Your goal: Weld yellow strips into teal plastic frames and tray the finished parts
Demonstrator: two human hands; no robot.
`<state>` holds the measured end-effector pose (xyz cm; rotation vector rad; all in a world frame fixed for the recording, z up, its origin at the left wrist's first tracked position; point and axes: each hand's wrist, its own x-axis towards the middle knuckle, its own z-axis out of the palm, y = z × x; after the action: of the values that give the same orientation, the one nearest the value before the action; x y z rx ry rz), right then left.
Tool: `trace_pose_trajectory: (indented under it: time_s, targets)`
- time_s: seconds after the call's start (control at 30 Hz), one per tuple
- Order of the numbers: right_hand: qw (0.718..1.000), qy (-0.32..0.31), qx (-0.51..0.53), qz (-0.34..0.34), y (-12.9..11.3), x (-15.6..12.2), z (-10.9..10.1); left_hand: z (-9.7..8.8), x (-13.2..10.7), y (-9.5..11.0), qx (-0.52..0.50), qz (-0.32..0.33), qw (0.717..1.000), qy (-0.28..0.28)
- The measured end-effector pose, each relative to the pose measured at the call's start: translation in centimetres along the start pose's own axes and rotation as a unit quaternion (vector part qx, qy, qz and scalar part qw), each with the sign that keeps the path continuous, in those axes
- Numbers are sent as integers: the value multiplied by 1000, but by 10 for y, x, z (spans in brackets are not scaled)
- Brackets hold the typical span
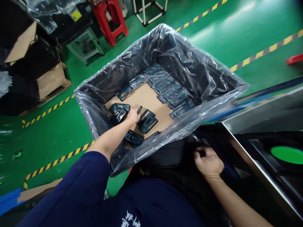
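Note:
My left hand [133, 116] reaches down into a large box lined with clear plastic film [99, 75]. Its fingers are closed on a small dark piece [139, 109], seemingly a black plastic part seen edge-on, over the cardboard sheet [138, 93]. Just right of this hand lie black plastic parts with rectangular cutouts [149, 121]. A pile of similar parts [118, 111] sits to its left, and another part [133, 137] lies below. Outside the box, my right hand [209, 161] is curled closed near my lap, with nothing visible in it.
Film-wrapped black parts [165, 83] line the far and right sides inside the box. To the right stands a metal-edged machine [236, 138] with a green disc. A red stool [113, 23] and a pipe frame [144, 14] stand beyond; cartons [50, 80] are at left.

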<state>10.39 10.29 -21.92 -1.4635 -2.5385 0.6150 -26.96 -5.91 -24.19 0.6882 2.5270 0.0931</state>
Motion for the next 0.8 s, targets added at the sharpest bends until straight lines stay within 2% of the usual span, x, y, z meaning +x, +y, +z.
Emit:
trace_pose_trajectory:
  time_s: [0.13,0.27,0.37,0.43,0.63,0.8]
  targets:
    - [1000,0,-3,-4,1,0,0,14,-12,21,-19,42,999,2]
    - [1000,6,8,-21,3,-1,0,24,-5,29,-21,-29,999,35]
    - [1000,10,6,-24,3,-1,-1,29,3,27,-23,-80,997,3]
    - [1000,11,5,-24,2,-1,-1,34,5,26,-27,-90,995,-31]
    - [999,19,12,-32,0,-1,-1,37,7,25,-36,-43,992,-112]
    - [999,16,15,-30,1,-2,-1,34,9,30,-29,-31,992,-117]
